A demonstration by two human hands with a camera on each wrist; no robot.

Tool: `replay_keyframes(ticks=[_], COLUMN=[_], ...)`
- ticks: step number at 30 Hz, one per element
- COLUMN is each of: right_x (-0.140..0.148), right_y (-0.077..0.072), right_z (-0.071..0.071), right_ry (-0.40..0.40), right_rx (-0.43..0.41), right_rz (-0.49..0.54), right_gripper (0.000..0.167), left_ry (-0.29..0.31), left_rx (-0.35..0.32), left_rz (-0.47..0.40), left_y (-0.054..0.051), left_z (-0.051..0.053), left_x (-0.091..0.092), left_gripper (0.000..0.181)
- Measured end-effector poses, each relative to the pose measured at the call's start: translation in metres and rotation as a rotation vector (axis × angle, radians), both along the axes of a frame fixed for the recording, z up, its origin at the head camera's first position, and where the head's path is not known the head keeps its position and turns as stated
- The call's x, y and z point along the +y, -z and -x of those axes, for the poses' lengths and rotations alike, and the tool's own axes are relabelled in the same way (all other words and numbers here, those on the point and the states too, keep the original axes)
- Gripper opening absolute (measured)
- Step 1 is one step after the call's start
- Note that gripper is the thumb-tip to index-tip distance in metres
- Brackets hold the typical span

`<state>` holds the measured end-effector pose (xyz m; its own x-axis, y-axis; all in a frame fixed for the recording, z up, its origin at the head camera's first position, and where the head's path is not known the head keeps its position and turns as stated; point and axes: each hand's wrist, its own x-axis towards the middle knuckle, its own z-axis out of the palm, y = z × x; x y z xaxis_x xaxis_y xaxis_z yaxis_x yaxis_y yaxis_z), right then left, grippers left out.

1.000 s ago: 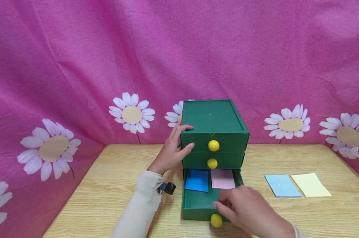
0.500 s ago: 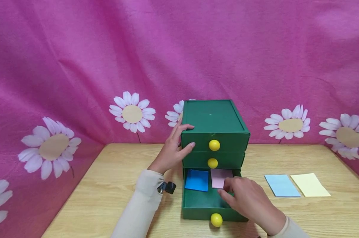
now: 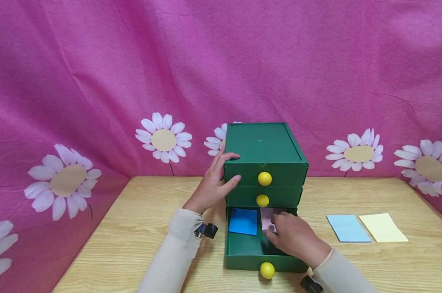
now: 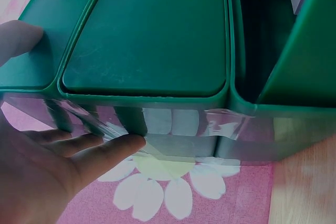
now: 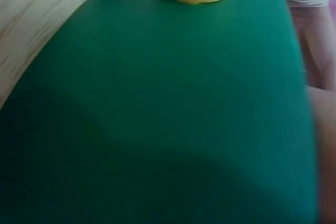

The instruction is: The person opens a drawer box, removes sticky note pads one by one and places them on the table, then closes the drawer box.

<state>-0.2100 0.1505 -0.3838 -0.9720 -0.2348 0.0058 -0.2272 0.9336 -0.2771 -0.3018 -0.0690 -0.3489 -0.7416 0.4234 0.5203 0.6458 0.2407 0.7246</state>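
Left hand [image 3: 211, 185] rests, outstretched and released, against the side of the green cabinet [image 3: 262, 142], thumb on its front, between ten and eleven o'clock from the pulled-out bottom drawer [image 3: 242, 263]. In that drawer the blue pad [image 3: 243, 221] lies at ten o'clock, the pink pad [image 3: 266, 217] at one. Right hand [image 3: 295, 234] bends over the pink pad; I cannot tell whether it pinches it. Light blue pad [image 3: 349, 228] and yellow pad [image 3: 383, 228] lie side by side at three.
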Motion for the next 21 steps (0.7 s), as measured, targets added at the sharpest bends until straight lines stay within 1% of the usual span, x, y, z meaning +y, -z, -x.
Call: replay_keyframes(ticks=[5, 13, 15, 21], right_x=[0.0, -0.003, -0.003, -0.002], right_y=[0.008, 0.015, 0.016, 0.016], right_z=[0.004, 0.007, 0.008, 0.009], right_ry=[-0.047, -0.046, -0.049, -0.051], right_rx=[0.049, 0.016, 0.016, 0.047], right_rz=[-0.081, -0.182, -0.191, -0.16], right_gripper=[0.028, 0.035, 0.034, 0.028], left_ry=[-0.008, -0.018, -0.015, 0.0], left_rx=[-0.001, -0.003, -0.006, -0.008], left_rz=[0.015, 0.032, 0.03, 0.012], left_y=[-0.001, -0.002, -0.001, -0.001], left_z=[0.0, -0.001, -0.001, -0.001], left_x=[0.0, 0.0, 0.0, -0.001], left_gripper=[0.05, 0.051, 0.051, 0.05])
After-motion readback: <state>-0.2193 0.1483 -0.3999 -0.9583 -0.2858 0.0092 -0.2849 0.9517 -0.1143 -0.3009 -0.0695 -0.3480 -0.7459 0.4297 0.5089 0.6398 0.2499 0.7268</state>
